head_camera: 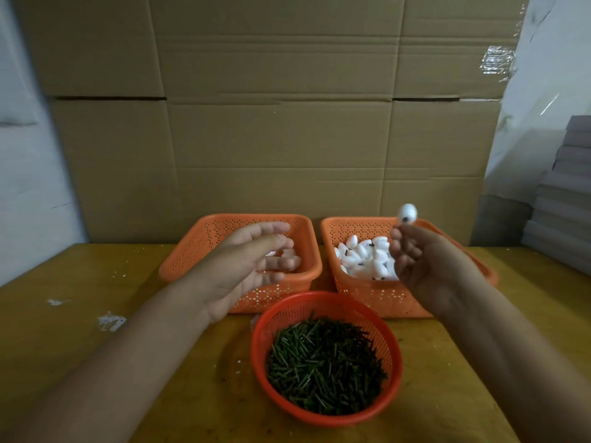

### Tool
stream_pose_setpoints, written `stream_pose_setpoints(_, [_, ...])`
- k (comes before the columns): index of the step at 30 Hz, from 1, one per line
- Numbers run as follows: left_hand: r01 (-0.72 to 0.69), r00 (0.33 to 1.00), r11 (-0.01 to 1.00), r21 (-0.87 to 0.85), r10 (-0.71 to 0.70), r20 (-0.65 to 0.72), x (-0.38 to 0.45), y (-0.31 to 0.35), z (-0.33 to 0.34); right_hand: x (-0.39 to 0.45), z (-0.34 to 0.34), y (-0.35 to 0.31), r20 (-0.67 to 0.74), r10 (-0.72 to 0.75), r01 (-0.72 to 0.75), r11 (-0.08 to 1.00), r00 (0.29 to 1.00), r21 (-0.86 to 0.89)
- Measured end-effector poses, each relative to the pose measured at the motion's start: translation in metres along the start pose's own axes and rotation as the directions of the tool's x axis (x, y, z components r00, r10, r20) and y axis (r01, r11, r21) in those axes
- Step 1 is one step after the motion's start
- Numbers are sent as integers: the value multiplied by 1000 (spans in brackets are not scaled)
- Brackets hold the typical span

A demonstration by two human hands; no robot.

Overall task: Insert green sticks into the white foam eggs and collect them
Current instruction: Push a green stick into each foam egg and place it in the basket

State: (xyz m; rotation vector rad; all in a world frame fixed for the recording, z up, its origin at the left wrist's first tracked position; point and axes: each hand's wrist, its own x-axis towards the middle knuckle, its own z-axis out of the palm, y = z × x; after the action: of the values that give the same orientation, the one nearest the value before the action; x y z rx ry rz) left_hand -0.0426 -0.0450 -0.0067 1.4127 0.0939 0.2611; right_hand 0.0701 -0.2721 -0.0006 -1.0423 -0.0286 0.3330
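Place: a small packing or assembly workshop
Backdrop: flattened cardboard cartons [275,123] standing as a wall
Bench: worn yellow table [64,330] flecked with foam crumbs
Stock: perforated orange baskets [198,251] of bulk parts
Side: stacked grey sheets [566,199]

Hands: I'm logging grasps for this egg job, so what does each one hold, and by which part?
The right hand pinches a white foam egg at its lower end, at the fingertips. The left hand hangs open over the left orange basket, holding nothing.
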Motion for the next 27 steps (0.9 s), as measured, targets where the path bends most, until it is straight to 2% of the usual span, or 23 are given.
stream_pose_setpoints(2, [6,1000,1000,-2,-6,-13,0,1,0,5,-7,-3,-32,-31,32,999,999,32])
stream_pose_setpoints(5, [3,999,1000,6,-3,-37,2,0,-2,5,-5,3,25,-21,23,998,999,-50])
stream_pose_setpoints(7, [-3,999,1000,15,4,-47,3,0,-3,1,1,8,105,15,0,989,994,-148])
stream_pose_setpoints(9, [-19,998,999,32,21,-62,4,0,-4,-5,6,13,217,58,20,940,974,-342])
stream_pose_setpoints(11, [-47,993,994,96,57,-105,7,-2,-6,-11,9,20,337,79,147,791,938,-594])
stream_pose_setpoints(13, [-78,981,971,226,115,-155,13,-6,-10,-15,11,28,444,97,303,600,891,-740])
stream_pose_setpoints(16, [-123,962,894,430,215,-171,22,-12,-23,-20,12,36,614,214,570,237,760,-787])
stream_pose_setpoints(18, [-123,945,832,541,265,-193,27,-15,-34,-25,12,40,626,355,675,-19,694,-738])
stream_pose_setpoints(19, [-118,936,798,591,288,-202,30,-15,-40,-28,13,42,597,416,688,-103,685,-718])
stream_pose_setpoints(22, [-75,932,688,722,306,-195,39,-14,-61,-34,15,49,541,523,723,-241,659,-648])
stream_pose_setpoints(24, [-9,954,589,808,248,-171,49,-13,-75,-37,16,54,542,545,744,-261,640,-616])
stream_pose_setpoints(27, [82,979,377,923,144,-146,73,-13,-90,-37,16,53,522,562,740,-275,642,-614])
